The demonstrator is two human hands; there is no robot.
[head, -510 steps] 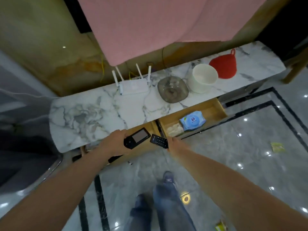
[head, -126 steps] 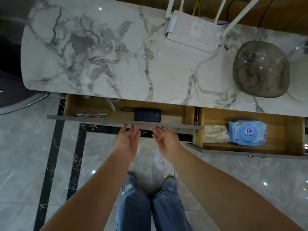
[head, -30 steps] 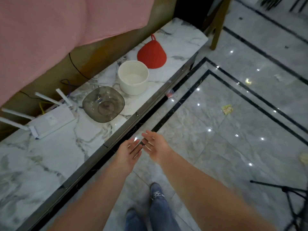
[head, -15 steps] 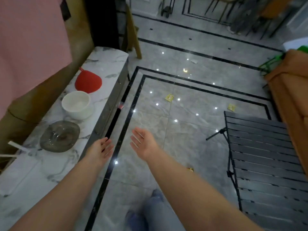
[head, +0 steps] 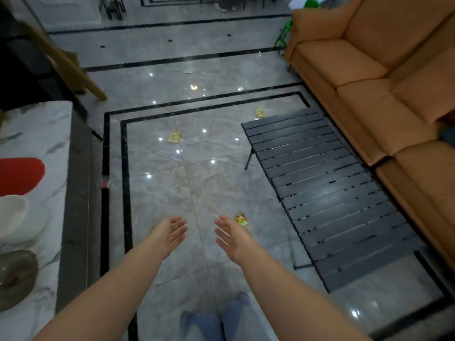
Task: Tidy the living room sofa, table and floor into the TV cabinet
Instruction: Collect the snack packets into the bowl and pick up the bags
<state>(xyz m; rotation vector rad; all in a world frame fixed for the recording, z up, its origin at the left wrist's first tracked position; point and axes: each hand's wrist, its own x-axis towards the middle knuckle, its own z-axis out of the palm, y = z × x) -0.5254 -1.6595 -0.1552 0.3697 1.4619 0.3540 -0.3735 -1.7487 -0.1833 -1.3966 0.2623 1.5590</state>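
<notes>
Now both hands empty, fingers straight; small yellow wrappers litter floor.

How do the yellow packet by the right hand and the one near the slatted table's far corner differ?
The near yellow packet lies close beside the right hand in the view; the far yellow packet lies just beyond the slatted table. The near one looks crumpled and tilted, the far one flatter. Both lie on the floor, uncollected.

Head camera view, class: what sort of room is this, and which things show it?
Most likely a home living room: an orange sofa, a low black slatted table before it, and a marble-topped TV cabinet across a glossy tiled floor.
</notes>
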